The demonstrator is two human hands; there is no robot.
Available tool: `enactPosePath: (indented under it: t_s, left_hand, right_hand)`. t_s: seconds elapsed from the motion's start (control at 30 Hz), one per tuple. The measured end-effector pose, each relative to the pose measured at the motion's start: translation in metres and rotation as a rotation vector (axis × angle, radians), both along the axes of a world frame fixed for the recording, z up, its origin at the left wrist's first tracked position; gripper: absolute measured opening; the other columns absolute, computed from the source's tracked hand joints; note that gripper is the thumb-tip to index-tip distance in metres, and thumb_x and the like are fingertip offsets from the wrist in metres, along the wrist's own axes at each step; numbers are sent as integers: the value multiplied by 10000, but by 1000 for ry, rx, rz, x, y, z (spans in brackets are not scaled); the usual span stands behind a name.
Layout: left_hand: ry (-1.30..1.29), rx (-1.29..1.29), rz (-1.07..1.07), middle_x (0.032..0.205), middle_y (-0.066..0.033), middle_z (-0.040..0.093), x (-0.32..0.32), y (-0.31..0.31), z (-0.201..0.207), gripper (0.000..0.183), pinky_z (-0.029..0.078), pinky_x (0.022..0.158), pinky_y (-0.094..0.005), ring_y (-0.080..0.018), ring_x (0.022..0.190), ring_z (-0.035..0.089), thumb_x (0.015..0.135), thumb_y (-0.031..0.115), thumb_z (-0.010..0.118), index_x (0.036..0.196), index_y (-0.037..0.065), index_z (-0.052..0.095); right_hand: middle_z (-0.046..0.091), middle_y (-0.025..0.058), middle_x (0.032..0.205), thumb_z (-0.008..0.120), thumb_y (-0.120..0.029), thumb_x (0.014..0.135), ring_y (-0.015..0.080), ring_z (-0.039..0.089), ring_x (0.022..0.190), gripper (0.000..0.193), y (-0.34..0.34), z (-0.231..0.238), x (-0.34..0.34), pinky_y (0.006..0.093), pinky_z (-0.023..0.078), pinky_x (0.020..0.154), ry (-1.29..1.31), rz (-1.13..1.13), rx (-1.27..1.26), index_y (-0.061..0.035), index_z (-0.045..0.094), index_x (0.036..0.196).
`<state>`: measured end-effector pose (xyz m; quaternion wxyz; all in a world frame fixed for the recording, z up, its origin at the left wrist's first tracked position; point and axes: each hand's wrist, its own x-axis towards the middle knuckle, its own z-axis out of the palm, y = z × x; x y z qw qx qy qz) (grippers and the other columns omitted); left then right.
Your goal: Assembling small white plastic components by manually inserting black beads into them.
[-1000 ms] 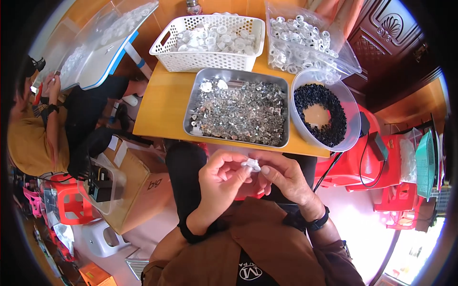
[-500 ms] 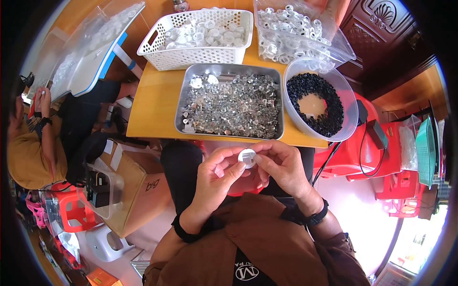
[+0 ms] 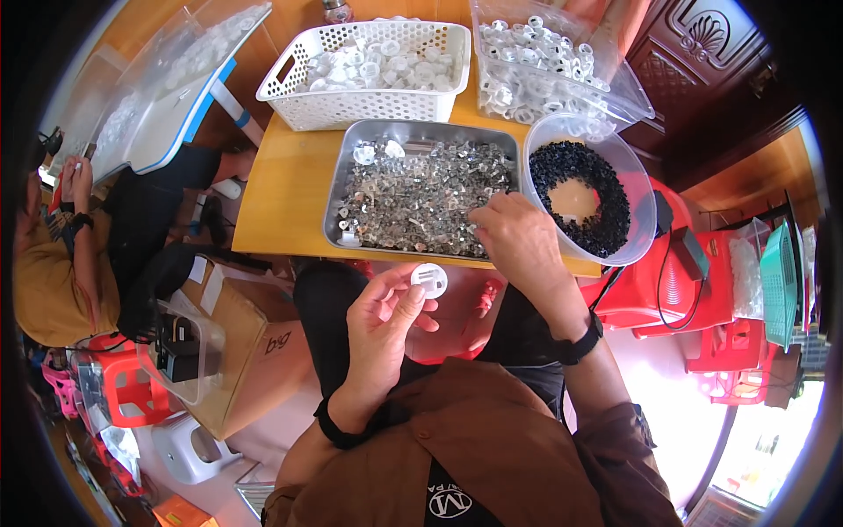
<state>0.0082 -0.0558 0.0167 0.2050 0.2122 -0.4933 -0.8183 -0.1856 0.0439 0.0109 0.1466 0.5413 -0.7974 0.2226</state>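
Between thumb and fingers, my left hand holds up a round white plastic cap with slots in its face, just in front of the table edge. My right hand reaches over the near right corner of a metal tray, its fingertips pinched down among the small metal pieces that fill the tray. Whatever sits between those fingertips is too small to make out. Two larger white round parts lie in the tray's far left corner.
A white perforated basket and a clear bin, both full of white plastic parts, stand at the back of the yellow table. Right of the tray is a clear tub of black pieces. A cardboard box and a seated co-worker are left.
My right hand has left the white cap and moved forward and right into the metal tray. The left hand keeps the cap and has shifted slightly left.
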Motion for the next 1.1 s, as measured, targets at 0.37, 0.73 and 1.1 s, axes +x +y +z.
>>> enactPosePath:
  t_s: [0.37,0.73,1.1]
  left_hand:
    - [-22,-38,-29,1034,-89,624,3,-2,-1,304,534,623,-278,-145,819,607,926,170,589,1192,25,560]
    - [-19,-12,-68,1042,-112,614,0,-1,2,341,547,653,-271,-155,850,606,930,131,581,1230,-23,530]
    - [21,-57,-98,1048,-125,631,-6,5,1,312,573,657,-297,-168,858,630,900,84,608,1187,-22,543]
  right_hand:
    - [566,43,717,660,-93,719,243,599,747,16,-5,-6,-6,365,492,641,-15,-15,113,-101,646,721]
    - [590,63,735,684,-63,718,261,595,729,54,-2,2,-3,366,481,638,-116,10,-37,-74,654,762]
    - [665,55,836,736,-24,698,219,609,776,139,36,34,56,325,484,707,-851,136,-390,-73,703,823]
